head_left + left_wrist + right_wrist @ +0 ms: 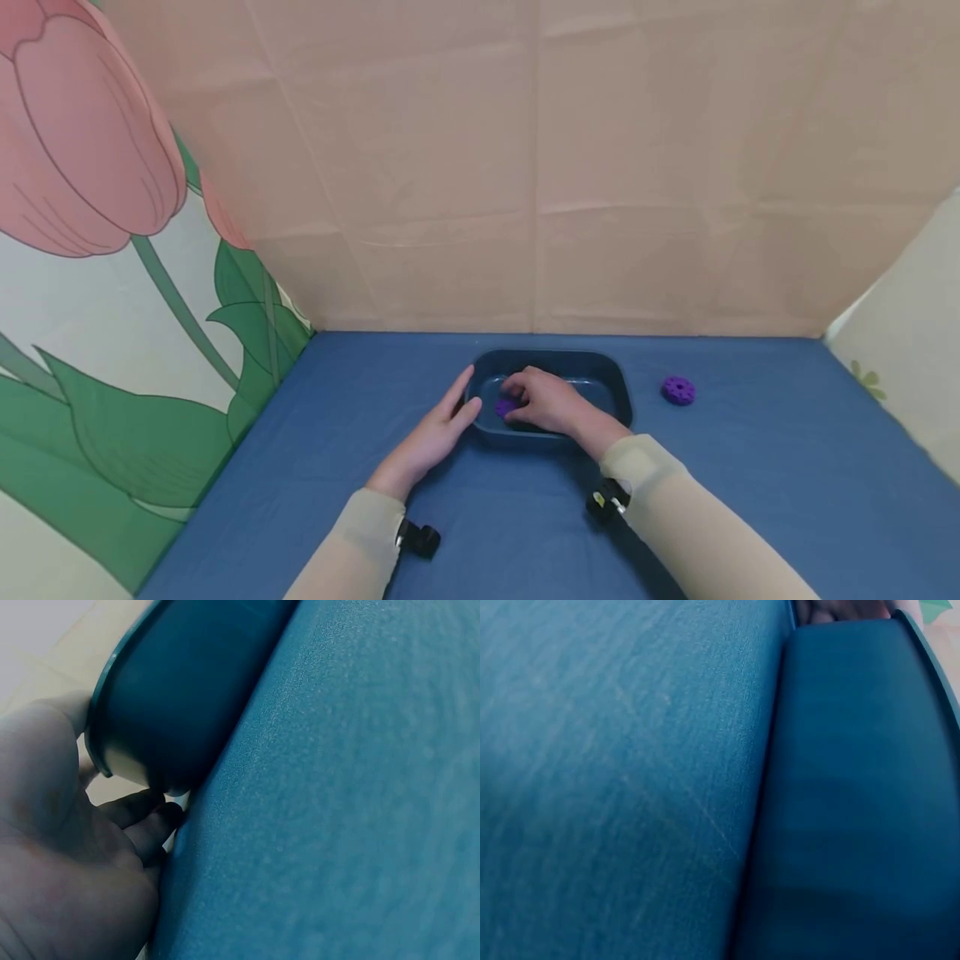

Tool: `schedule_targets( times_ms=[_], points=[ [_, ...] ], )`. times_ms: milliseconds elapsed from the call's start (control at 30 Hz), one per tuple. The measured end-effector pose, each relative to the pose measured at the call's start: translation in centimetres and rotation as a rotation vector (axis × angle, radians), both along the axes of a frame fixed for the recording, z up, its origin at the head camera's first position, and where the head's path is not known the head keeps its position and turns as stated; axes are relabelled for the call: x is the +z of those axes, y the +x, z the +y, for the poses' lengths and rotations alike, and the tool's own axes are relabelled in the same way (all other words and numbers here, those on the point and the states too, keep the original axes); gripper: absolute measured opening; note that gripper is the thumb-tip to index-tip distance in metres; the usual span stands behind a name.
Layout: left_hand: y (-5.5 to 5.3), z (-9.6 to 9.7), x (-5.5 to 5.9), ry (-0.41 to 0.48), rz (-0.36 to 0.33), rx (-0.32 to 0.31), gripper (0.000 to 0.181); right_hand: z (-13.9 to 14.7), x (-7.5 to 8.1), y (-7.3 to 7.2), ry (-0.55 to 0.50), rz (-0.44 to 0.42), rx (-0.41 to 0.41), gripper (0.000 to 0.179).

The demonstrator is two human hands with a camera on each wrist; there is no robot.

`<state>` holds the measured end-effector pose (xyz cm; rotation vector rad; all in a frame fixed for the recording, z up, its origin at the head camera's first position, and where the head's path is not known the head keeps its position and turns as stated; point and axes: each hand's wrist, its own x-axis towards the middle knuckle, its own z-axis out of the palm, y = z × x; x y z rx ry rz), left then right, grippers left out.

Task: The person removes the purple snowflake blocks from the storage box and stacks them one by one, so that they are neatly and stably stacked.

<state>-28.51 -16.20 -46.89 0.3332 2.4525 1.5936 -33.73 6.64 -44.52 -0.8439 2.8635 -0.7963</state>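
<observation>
A dark blue rectangular tray [603,390] stands on the blue cloth. My right hand [551,402] reaches into it over the front rim and pinches a purple disc [504,407] near the left end; fingers cover part of the disc. My left hand [429,437], thumb and fingers spread, touches the tray's left end. The left wrist view shows this hand [67,840] against the end of the tray [172,697]. In the right wrist view the tray's outer wall [855,787] hides the right hand's fingers.
Right of the tray, a second purple disc [678,390] with holes and a notched edge lies on the blue cloth [750,483]. A beige sheet [450,167] hangs behind. A tulip-printed cloth [97,333] borders the left, a pale one [907,350] the right.
</observation>
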Motion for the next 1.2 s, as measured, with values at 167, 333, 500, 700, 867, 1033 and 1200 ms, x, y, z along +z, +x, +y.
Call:
schedule_targets(
  times_ms=[167,333,500,700,867,1033,1200],
  points=[
    [1.0,0.3,1.6,0.018,-0.016,-0.005,0.067,0.0,0.0,0.1,0.011,-0.002,0.006,0.045],
    [1.8,0.5,2.8,0.027,-0.034,-0.010,0.069,0.0,-0.1,0.1,0.013,0.001,0.012,0.040],
    [1.7,0.4,2.9,0.024,-0.038,-0.017,0.071,0.0,-0.2,0.1,0.015,-0.003,0.004,0.035],
    [1.8,0.5,3.0,0.025,-0.043,-0.018,0.072,-0.1,-0.1,0.2,0.013,-0.027,-0.001,0.032],
    [1.8,0.4,2.9,0.023,-0.039,-0.017,0.069,-0.1,-0.3,0.1,0.009,-0.042,-0.009,0.031],
    [1.8,0.4,2.9,0.020,-0.042,-0.021,0.067,-0.1,-0.4,0.0,0.014,-0.051,-0.009,0.034],
    [1.9,0.4,3.0,0.013,-0.039,-0.019,0.068,-0.1,-0.3,0.1,0.020,-0.059,-0.015,0.033]
  ],
)
